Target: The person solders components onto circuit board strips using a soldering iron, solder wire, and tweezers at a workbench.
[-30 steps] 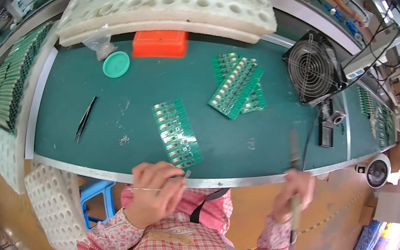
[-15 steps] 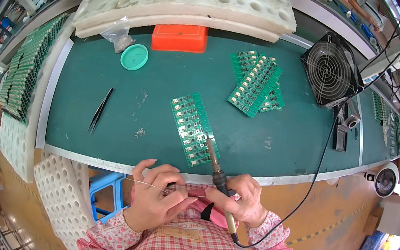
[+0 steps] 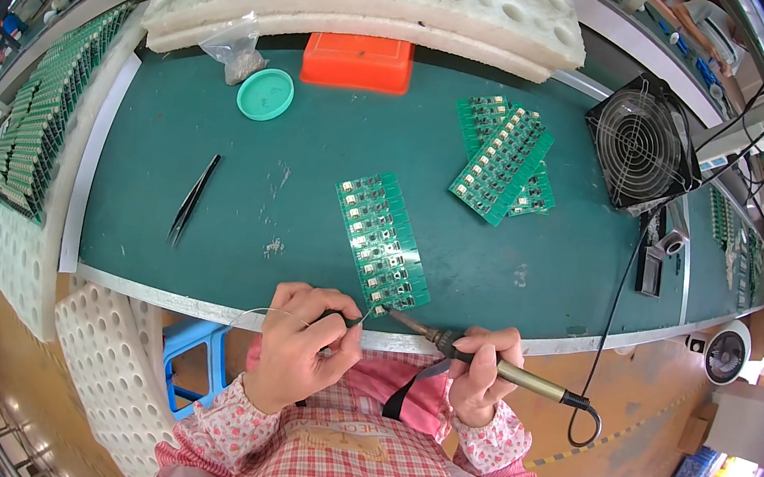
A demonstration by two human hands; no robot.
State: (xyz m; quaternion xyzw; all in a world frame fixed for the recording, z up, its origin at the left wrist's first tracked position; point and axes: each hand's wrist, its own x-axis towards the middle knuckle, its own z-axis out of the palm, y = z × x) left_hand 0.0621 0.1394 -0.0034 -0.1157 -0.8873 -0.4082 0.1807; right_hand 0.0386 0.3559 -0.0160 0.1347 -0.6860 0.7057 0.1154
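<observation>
My right hand grips a soldering iron, whose tip points left and meets the near end of a green circuit board panel on the table. Pinched in my left hand is a thin strand of solder wire; its front end reaches the same corner of the panel, close to the iron's tip. The wire's tail loops out to the left of the hand. Small components in rows cover the panel, which lies flat near the table's front edge.
More circuit board panels lie stacked at the back right, beside a black fan. Tweezers rest on the left, with a green lid, a clear bag and an orange-red box behind. An iron stand is at right.
The soldering iron has swung from pointing away to lying nearly sideways, its tip now at the panel's near end. My left hand has brought the solder wire forward to that corner.
</observation>
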